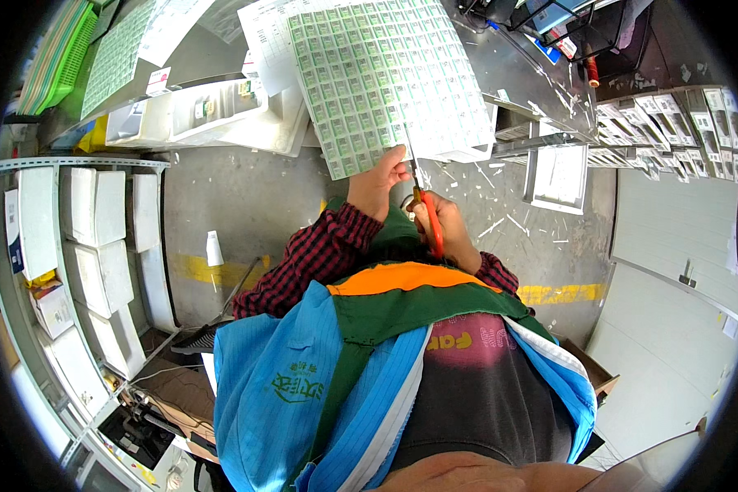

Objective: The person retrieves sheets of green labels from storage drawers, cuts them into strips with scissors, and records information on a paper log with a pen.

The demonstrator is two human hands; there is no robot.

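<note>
My left hand [375, 187] pinches the near edge of a large sheet of labels [353, 90], printed with a grid of small green-and-grey rectangles. The sheet's right part looks washed out by glare. In my right hand [453, 231] is a pair of scissors [431, 221] with orange-red handles, fingers wrapped round the loops. The blades point away from me and lie at the sheet's near edge, just right of my left fingertips. Whether they are parted is too fine to make out. White printed papers [266, 37] lie under the sheet's far left corner.
White plastic bins [209, 115] stand beneath the dark worktable [512, 74]. A black wire rack [582, 33] sits far right. Green baskets [70, 61] are far left. Paper scraps [492, 227] litter the grey floor. Shelves with white boxes [102, 275] line the left side.
</note>
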